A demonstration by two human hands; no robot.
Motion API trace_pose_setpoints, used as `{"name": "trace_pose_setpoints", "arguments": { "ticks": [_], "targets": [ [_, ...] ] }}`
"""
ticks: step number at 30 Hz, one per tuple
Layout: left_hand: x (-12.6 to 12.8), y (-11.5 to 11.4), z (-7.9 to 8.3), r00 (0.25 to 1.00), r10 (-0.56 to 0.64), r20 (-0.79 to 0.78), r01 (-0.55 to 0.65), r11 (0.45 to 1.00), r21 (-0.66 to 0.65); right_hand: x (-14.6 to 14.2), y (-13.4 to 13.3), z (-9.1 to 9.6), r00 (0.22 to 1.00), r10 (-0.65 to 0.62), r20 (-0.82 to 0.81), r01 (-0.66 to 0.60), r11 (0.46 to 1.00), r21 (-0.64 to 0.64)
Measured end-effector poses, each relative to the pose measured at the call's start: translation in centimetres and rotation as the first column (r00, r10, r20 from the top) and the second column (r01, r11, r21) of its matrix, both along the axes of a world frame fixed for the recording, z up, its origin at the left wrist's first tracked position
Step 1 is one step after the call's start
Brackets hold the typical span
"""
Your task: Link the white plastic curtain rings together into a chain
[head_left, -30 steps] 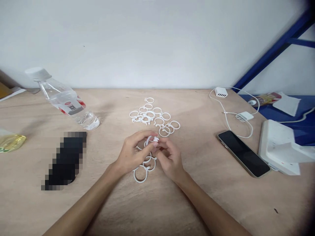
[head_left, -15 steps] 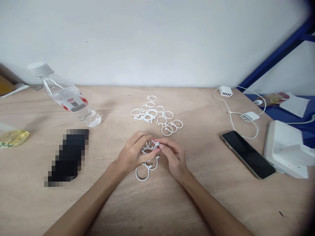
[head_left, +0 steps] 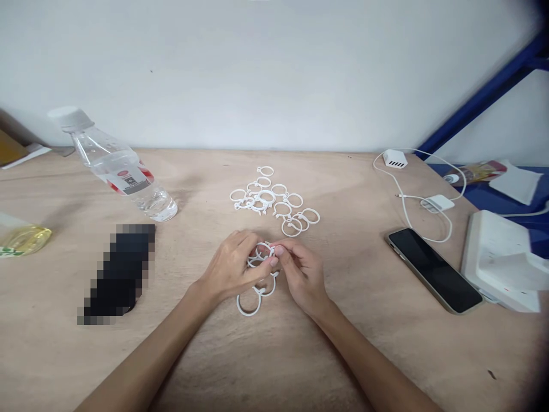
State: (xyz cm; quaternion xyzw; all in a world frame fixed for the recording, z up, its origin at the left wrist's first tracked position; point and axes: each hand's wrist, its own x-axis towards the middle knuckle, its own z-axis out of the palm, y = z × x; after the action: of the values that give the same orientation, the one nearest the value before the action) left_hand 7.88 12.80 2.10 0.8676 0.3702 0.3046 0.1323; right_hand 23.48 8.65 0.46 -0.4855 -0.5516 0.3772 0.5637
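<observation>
Between my two hands is a white plastic curtain ring (head_left: 263,246) with a small eyelet, pinched at the fingertips. My left hand (head_left: 234,260) closes on it from the left, and my right hand (head_left: 302,272) pinches it near the eyelet with thumb and forefinger. Fingers cover part of the ring. Below them hang or lie more linked white rings, the lowest ring (head_left: 249,313) close to the tabletop; whether they rest on it I cannot tell. Farther back, a loose pile of similar rings (head_left: 266,197) spreads over the table.
A water bottle (head_left: 128,177) stands at the left, near a pixelated dark object (head_left: 120,274) and a bottle with yellow liquid (head_left: 28,240). On the right are a phone (head_left: 433,269), a white power strip (head_left: 497,257), a charger (head_left: 394,159) and white cables on the wooden table (head_left: 274,366).
My fingers have shifted slightly around the ring, which shows more fully between them. The pile and the other objects stay in place.
</observation>
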Motion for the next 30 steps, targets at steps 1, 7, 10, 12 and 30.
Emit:
{"name": "trace_pose_setpoints", "arguments": {
  "ticks": [1,7,10,12,30],
  "targets": [
    [-0.07,0.09,-0.08,1.0,0.004,-0.003,-0.004,1.0,0.02,-0.02,0.0,0.04,1.0,0.01,0.004,-0.01,1.0,-0.003],
    [-0.14,0.33,-0.3,0.998,0.007,0.063,-0.021,0.974,0.226,0.16,-0.09,0.01,0.997,0.074,0.005,-0.074,0.997,-0.011],
    [-0.15,0.34,-0.2,0.996,-0.001,0.089,-0.024,0.958,0.287,0.35,-0.15,-0.24,0.995,0.097,-0.022,-0.097,0.995,-0.015],
    [-0.2,0.35,-0.18,0.995,-0.019,0.099,-0.012,0.952,0.305,0.45,-0.16,-0.37,0.994,0.109,-0.031,-0.11,0.994,-0.011],
    [-0.11,0.01,-0.39,0.985,-0.077,0.155,0.032,0.96,0.277,0.26,-0.05,0.22,0.998,0.043,0.048,-0.046,0.996,0.071]
  ]
}}
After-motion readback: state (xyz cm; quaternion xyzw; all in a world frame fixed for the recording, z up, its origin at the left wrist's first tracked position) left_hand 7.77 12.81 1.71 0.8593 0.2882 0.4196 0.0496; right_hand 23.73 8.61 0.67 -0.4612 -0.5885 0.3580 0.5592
